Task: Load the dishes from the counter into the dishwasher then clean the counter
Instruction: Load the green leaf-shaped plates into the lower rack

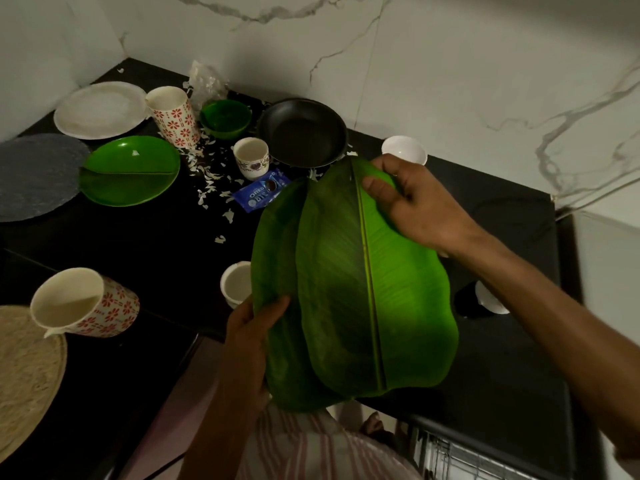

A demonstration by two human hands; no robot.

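Observation:
Two green banana-leaf plates (349, 289) are held stacked and tilted above the black counter (502, 341). My right hand (412, 202) grips their far edge, thumb on top. My left hand (252, 344) holds the near left edge of the lower plate, thumb over its rim. Further dishes stand on the counter: a round green plate (130, 171), a green bowl (225, 117), a black pan (303, 133), a white plate (100, 109), two red-flowered mugs (173, 116) (85, 303), a small patterned cup (251, 157), and a white cup (235, 284) partly behind the leaf plates.
White scraps (207, 178) and a blue Oreo packet (261, 194) litter the counter. A grey slate round (34, 174) and a woven mat (24, 375) lie at the left. Two white bowls (403, 148) (490, 299) sit at the right. A wire rack (450, 455) shows at the bottom right.

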